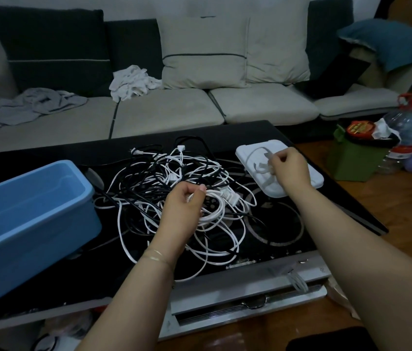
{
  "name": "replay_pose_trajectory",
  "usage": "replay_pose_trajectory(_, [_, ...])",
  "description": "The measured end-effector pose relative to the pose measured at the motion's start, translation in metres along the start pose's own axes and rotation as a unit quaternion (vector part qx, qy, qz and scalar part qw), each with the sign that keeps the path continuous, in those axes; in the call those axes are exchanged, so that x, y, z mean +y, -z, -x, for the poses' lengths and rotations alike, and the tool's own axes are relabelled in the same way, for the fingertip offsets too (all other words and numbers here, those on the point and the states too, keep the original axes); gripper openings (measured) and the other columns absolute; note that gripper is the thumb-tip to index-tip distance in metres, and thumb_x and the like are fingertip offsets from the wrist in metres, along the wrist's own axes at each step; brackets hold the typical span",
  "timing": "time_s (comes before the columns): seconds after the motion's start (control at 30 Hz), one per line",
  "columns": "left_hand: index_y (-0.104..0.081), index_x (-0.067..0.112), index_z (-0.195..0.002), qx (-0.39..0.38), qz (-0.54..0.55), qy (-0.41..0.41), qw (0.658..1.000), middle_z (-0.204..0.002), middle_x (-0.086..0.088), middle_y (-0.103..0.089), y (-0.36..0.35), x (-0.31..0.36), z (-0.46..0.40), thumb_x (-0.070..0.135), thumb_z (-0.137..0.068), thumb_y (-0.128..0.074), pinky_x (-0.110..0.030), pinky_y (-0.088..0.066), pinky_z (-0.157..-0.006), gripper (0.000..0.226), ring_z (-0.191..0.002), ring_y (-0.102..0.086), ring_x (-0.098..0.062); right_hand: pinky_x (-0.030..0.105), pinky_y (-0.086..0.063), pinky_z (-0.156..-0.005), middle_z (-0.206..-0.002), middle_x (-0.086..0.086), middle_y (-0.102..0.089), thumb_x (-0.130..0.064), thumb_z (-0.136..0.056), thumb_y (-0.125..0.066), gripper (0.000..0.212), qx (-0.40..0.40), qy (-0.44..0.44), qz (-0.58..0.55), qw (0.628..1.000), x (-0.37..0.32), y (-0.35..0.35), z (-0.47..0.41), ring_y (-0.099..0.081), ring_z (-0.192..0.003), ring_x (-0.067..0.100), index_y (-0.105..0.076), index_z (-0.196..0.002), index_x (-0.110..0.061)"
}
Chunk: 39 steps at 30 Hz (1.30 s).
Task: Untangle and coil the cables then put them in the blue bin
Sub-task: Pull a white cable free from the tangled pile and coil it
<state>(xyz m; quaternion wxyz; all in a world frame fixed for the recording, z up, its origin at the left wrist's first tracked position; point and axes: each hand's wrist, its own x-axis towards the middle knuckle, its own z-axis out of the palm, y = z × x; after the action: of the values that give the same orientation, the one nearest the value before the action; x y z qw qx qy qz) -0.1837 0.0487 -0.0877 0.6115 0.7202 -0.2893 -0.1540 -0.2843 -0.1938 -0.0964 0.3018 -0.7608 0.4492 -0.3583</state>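
The cables (174, 183), thin white and black leads, lie knotted in one heap at the middle of the dark table (288, 231). The left hand (183, 206) grips a coiled white bundle. The right hand (289, 171) pinches a white strip above the white lid (248, 153). The blue bin (35, 219), at the table's left, holds nothing visible.

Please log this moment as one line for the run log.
left hand: grips white coil | right hand: pinches tie | blue bin: empty | pile: tangled
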Motion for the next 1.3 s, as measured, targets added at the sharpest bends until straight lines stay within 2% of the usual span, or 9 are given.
replay_pose_trajectory(0.1, [-0.055,0.020,-0.074,-0.001,0.015,0.003,1.000,-0.057,0.009,-0.055,0.001,-0.002,0.000,0.027,-0.096,-0.058,-0.020,-0.043,-0.055,0.023,-0.053,-0.050,-0.005,0.021,-0.047,-0.050,-0.075,0.000,-0.066,-0.014,-0.091,-0.058,0.017,-0.044,-0.018,-0.160,0.986,-0.016,0.007,0.005,-0.061,-0.059,0.005,-0.064,-0.075,-0.013])
replay_pose_trajectory(0.2, [-0.056,0.019,-0.073,-0.003,0.010,0.008,1.000,-0.052,0.011,-0.054,0.003,-0.002,0.002,0.027,-0.096,-0.058,-0.019,-0.040,-0.051,0.024,-0.046,-0.047,-0.001,0.016,-0.045,-0.048,-0.077,-0.001,-0.068,-0.009,-0.090,-0.063,0.010,-0.127,-0.048,-0.332,0.933,-0.041,0.021,0.016,-0.055,-0.057,0.006,-0.065,-0.082,-0.013])
replay_pose_trajectory(0.3, [-0.056,0.020,-0.070,0.009,0.003,0.008,1.000,-0.057,0.008,-0.054,0.008,-0.001,0.004,0.028,-0.095,-0.059,-0.024,-0.040,-0.054,0.026,-0.046,-0.047,-0.002,0.017,-0.045,-0.052,-0.071,-0.004,-0.064,-0.008,-0.090,-0.061,0.009,-0.248,-0.042,-0.393,0.884,-0.063,0.044,0.034,-0.051,-0.056,0.006,-0.066,-0.098,-0.011])
replay_pose_trajectory(0.5, [-0.057,0.016,-0.075,-0.006,-0.016,0.012,1.000,-0.065,0.002,-0.055,0.018,0.003,0.010,0.029,-0.094,-0.059,-0.037,-0.049,-0.070,0.024,-0.062,-0.050,-0.014,0.016,-0.048,-0.066,-0.070,-0.012,-0.064,-0.003,-0.095,-0.051,0.022,-0.406,0.067,-0.243,0.878,-0.092,0.081,0.095,-0.055,-0.068,0.001,-0.069,-0.099,-0.015])
replay_pose_trajectory(0.6, [-0.058,0.010,-0.079,-0.052,-0.025,0.018,0.998,-0.058,0.003,-0.052,0.019,0.004,0.015,0.023,-0.095,-0.058,-0.036,-0.044,-0.064,0.020,-0.058,-0.046,-0.016,0.021,-0.053,-0.073,-0.085,0.001,-0.067,0.004,-0.093,-0.049,0.024,-0.437,0.053,-0.286,0.851,-0.098,0.085,0.123,-0.060,-0.078,0.011,-0.069,-0.098,-0.010])
replay_pose_trajectory(0.67, [-0.058,0.009,-0.080,-0.095,-0.023,0.024,0.995,-0.050,0.011,-0.052,0.019,0.007,0.020,0.015,-0.094,-0.056,-0.031,-0.039,-0.060,0.015,-0.051,-0.044,-0.012,0.021,-0.053,-0.070,-0.078,0.003,-0.064,0.007,-0.093,-0.046,0.026,-0.456,0.029,-0.315,0.832,-0.101,0.084,0.137,-0.059,-0.073,0.010,-0.068,-0.096,-0.006])
replay_pose_trajectory(0.83, [-0.051,0.017,-0.071,-0.147,-0.053,0.012,0.988,-0.051,0.011,-0.049,0.022,0.012,0.034,0.017,-0.095,-0.058,-0.022,-0.036,-0.050,0.025,-0.052,-0.041,-0.011,0.020,-0.052,-0.062,-0.068,0.005,-0.055,0.008,-0.095,-0.041,0.026,-0.473,0.010,-0.319,0.821,-0.105,0.081,0.148,-0.055,-0.063,0.010,-0.064,-0.095,-0.004])
replay_pose_trajectory(1.0, [-0.055,0.011,-0.079,-0.146,-0.032,0.038,0.988,-0.060,0.002,-0.050,0.032,0.013,0.038,0.023,-0.099,-0.053,-0.036,-0.040,-0.068,0.024,-0.064,-0.042,-0.019,0.021,-0.051,-0.059,-0.066,0.007,-0.052,0.007,-0.097,-0.039,0.026,-0.505,0.001,-0.269,0.820,-0.104,0.081,0.147,-0.053,-0.060,0.011,-0.061,-0.091,-0.004])
replay_pose_trajectory(1.3, [-0.054,0.012,-0.076,-0.097,-0.034,0.042,0.994,-0.058,-0.001,-0.046,0.045,0.010,0.036,0.022,-0.098,-0.054,-0.034,-0.040,-0.067,0.025,-0.061,-0.041,-0.019,0.021,-0.052,-0.062,-0.067,0.004,-0.055,0.003,-0.098,-0.042,0.030,-0.490,0.047,-0.111,0.863,-0.101,0.079,0.143,-0.055,-0.062,0.008,-0.065,-0.085,-0.012])
